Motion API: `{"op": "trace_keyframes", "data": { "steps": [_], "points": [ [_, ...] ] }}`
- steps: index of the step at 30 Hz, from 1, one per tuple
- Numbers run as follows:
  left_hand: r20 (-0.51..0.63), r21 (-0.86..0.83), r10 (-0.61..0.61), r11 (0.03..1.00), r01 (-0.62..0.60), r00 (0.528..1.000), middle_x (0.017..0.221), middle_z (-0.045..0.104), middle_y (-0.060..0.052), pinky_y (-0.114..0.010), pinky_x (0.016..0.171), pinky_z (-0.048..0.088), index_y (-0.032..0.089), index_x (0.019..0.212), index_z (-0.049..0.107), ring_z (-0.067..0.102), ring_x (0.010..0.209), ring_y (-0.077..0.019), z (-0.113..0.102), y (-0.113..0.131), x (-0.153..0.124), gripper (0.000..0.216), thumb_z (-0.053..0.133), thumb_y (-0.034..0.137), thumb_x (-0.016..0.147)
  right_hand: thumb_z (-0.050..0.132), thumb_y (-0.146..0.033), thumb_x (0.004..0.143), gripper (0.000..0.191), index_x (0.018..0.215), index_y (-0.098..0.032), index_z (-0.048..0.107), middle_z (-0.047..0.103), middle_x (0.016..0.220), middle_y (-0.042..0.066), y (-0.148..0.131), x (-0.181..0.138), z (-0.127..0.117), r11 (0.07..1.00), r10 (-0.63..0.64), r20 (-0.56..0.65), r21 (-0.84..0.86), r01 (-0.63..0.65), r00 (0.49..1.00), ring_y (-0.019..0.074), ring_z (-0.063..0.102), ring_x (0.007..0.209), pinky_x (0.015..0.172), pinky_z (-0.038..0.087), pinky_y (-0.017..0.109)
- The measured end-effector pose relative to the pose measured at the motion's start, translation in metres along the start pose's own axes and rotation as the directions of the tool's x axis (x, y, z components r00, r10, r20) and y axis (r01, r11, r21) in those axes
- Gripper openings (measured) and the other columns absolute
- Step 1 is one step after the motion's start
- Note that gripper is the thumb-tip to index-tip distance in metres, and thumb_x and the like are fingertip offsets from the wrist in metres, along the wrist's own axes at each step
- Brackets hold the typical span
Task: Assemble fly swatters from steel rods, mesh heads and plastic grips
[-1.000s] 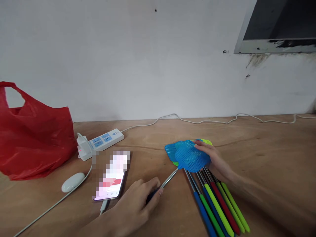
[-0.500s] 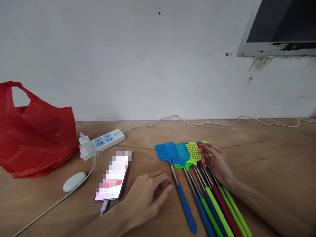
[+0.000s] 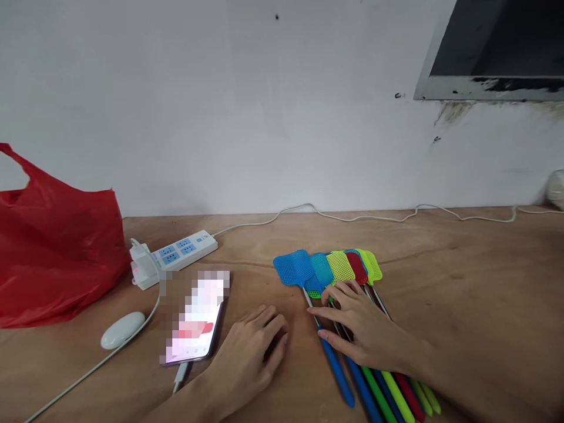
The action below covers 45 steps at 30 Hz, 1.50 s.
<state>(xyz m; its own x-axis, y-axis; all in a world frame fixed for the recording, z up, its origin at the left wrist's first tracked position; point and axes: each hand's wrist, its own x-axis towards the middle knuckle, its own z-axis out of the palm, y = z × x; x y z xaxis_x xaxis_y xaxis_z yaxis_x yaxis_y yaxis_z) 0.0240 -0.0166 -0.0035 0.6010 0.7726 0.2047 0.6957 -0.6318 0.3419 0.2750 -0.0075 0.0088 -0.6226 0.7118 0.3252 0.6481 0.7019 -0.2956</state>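
Several fly swatters lie fanned out on the table, their heads overlapping and their coloured grips towards me. The leftmost is a blue fly swatter (image 3: pixel 294 268); a yellow fly swatter (image 3: pixel 340 265) and a red fly swatter (image 3: pixel 358 271) are further right. My right hand (image 3: pixel 359 317) is above the metal rods, fingers apart, with thumb and index finger by the leftmost blue swatter's rod. Whether they touch it I cannot tell. My left hand (image 3: pixel 249 355) rests on the wood, empty and loosely curled, between that swatter and a phone (image 3: pixel 200 320).
A red plastic bag (image 3: pixel 61 252) stands at the left. Near it are a white power strip (image 3: pixel 176 255) with a plugged-in charger and a white oval object (image 3: pixel 123 330) beside a cable. A thin white cord (image 3: pixel 348 218) runs along the wall.
My right hand has moved left and nearer, from the right-hand swatter heads to the rods at the left. The right-hand heads are now uncovered. The view has shifted slightly right.
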Motion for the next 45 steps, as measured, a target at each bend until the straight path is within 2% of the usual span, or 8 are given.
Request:
{"op": "trace_keyframes", "data": {
  "steps": [4,9,15,22,31,37,41,45],
  "points": [
    [0.002,0.032,0.007,0.999,-0.007,1.000,0.094,0.061,-0.006,-0.032,0.070,0.045,0.021,0.091,0.056,0.059,0.084,-0.0225,-0.001,0.001,0.000,0.018,0.040,0.019,0.098,0.064,-0.030,0.090,0.011,0.093,-0.022,0.070,0.062,0.098,0.006,0.003,0.001,0.003,1.000,0.014,-0.030,-0.014,-0.015,0.999,0.0251,0.052,0.097,0.090,0.037,0.046],
    [0.037,0.039,0.009,0.999,-0.010,0.999,0.095,0.061,-0.006,-0.032,0.070,0.045,0.021,0.092,0.055,0.058,0.086,-0.0227,-0.002,0.001,-0.001,0.015,0.041,0.019,0.098,0.063,-0.021,0.088,0.014,0.075,-0.019,0.057,0.062,0.083,0.003,0.005,0.001,0.011,0.998,0.062,-0.059,-0.017,-0.063,0.996,0.0229,0.052,0.088,0.083,0.039,0.040],
    [0.052,0.041,0.004,0.999,-0.006,0.999,0.097,0.060,-0.006,-0.034,0.073,0.046,0.021,0.093,0.054,0.058,0.087,-0.0233,-0.002,0.001,-0.002,0.014,0.041,0.018,0.098,0.063,-0.016,0.087,0.019,0.071,-0.020,0.055,0.062,0.075,0.001,0.006,-0.001,0.016,0.998,0.060,-0.108,-0.023,-0.063,0.992,0.0216,0.053,0.083,0.082,0.038,0.039],
    [0.049,0.061,0.010,0.998,-0.013,0.999,0.097,0.060,-0.006,-0.034,0.071,0.045,0.021,0.094,0.054,0.057,0.086,-0.0235,0.001,-0.002,0.000,0.013,0.042,0.018,0.097,0.058,-0.018,0.092,0.017,0.076,-0.019,0.060,0.063,0.079,0.002,0.007,-0.006,0.020,0.997,0.054,-0.153,-0.048,-0.062,0.987,0.0217,0.054,0.084,0.083,0.038,0.039],
    [0.080,0.053,0.006,0.999,-0.011,0.997,0.098,0.059,-0.007,-0.036,0.073,0.046,0.020,0.093,0.054,0.056,0.087,-0.0243,-0.002,0.000,0.000,0.014,0.042,0.018,0.098,0.052,-0.014,0.095,0.031,0.064,-0.018,0.055,0.056,0.070,0.001,0.010,-0.007,0.021,0.999,0.031,-0.164,-0.006,-0.033,0.986,0.0185,0.050,0.074,0.072,0.039,0.034],
    [0.076,0.041,0.019,0.999,-0.022,0.997,0.098,0.059,-0.007,-0.037,0.073,0.046,0.020,0.095,0.054,0.056,0.086,-0.0242,-0.001,-0.001,0.000,0.013,0.042,0.018,0.098,0.047,-0.017,0.097,0.030,0.068,-0.019,0.058,0.059,0.070,0.002,0.008,-0.006,0.023,0.997,0.069,-0.184,-0.013,-0.073,0.981,0.0188,0.054,0.073,0.072,0.041,0.034],
    [0.081,0.037,0.015,0.999,-0.018,0.997,0.097,0.059,-0.007,-0.037,0.072,0.045,0.020,0.094,0.054,0.056,0.086,-0.0242,-0.001,-0.002,0.000,0.013,0.042,0.018,0.098,0.046,-0.014,0.091,0.017,0.081,-0.019,0.059,0.064,0.073,0.004,0.011,-0.001,0.008,0.951,0.138,-0.246,-0.239,-0.198,0.959,0.0229,0.061,0.074,0.064,0.040,0.034],
    [0.073,0.036,0.015,0.999,-0.018,0.997,0.098,0.059,-0.006,-0.036,0.073,0.045,0.021,0.094,0.053,0.055,0.087,-0.0238,-0.001,-0.003,0.000,0.012,0.042,0.018,0.098,0.049,-0.015,0.087,0.015,0.099,-0.016,0.058,0.067,0.074,0.010,0.029,-0.004,-0.014,0.706,0.414,-0.162,-0.564,-0.428,0.896,0.0286,0.065,0.065,0.048,0.020,0.031]
  ]
}}
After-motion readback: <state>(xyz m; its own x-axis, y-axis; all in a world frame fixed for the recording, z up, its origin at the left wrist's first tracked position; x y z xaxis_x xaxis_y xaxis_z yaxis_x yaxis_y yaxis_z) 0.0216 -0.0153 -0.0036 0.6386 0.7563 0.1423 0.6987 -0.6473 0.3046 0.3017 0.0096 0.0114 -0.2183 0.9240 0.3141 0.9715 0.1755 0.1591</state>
